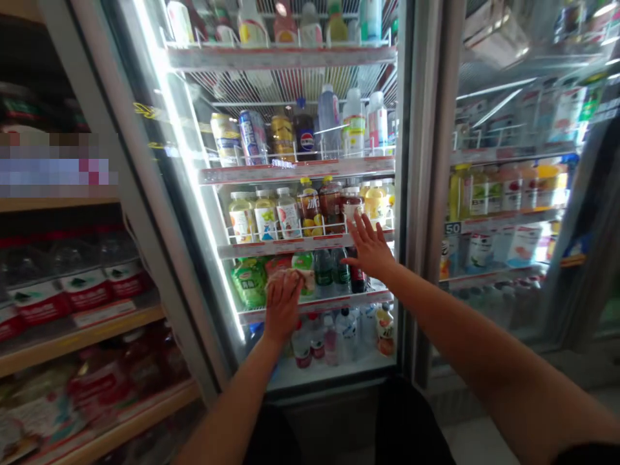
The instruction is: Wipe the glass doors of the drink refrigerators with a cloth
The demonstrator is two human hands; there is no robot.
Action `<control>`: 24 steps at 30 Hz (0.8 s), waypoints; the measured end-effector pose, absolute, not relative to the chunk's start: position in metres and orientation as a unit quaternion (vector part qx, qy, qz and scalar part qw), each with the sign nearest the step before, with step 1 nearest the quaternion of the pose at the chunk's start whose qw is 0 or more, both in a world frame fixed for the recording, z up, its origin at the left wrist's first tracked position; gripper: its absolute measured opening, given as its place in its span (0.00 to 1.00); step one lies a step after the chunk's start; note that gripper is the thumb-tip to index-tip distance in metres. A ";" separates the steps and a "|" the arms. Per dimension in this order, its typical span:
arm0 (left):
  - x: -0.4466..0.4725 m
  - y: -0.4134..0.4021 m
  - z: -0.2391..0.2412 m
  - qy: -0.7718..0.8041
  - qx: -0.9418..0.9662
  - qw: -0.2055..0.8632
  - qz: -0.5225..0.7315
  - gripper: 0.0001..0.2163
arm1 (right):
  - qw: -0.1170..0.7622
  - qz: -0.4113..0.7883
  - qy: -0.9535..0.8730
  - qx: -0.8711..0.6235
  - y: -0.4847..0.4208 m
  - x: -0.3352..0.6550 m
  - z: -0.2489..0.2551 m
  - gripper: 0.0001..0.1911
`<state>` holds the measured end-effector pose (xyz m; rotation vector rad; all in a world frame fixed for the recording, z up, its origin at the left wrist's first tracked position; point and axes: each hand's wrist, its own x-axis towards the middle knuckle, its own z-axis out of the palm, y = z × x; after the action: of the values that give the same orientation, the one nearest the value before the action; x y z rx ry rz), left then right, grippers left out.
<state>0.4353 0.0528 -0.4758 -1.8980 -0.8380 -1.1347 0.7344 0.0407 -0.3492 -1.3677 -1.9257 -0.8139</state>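
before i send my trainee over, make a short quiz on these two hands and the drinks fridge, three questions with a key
1. Short answer: which hand shows higher in the picture, the left hand or the right hand?
2. Multiple choice: on the shelf just behind the left hand, what stands at the far left end?
A) a green pouch
B) a blue can
C) a yellow-capped bottle
3. True or false: the dark bottle with a blue cap stands beside a gold can.

Key: 1. The right hand. 2. A. 3. True.
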 end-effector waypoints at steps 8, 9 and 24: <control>0.454 0.068 -0.362 -0.333 -0.713 0.376 -0.491 0.27 | 0.310 -0.281 -0.740 -0.527 0.042 0.727 -0.356 0.68; 0.457 0.067 -0.362 -0.337 -0.709 0.376 -0.493 0.27 | 0.310 -0.277 -0.742 -0.525 0.041 0.727 -0.355 0.69; 0.491 0.066 -0.313 -0.234 -0.744 0.352 -0.518 0.31 | 0.290 -0.260 -0.743 -0.544 0.032 0.720 -0.351 0.75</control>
<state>0.4909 0.0656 -0.3129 -1.9239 -0.6057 -1.3396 0.7199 0.0317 -0.3507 -1.4526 -1.9814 -0.6946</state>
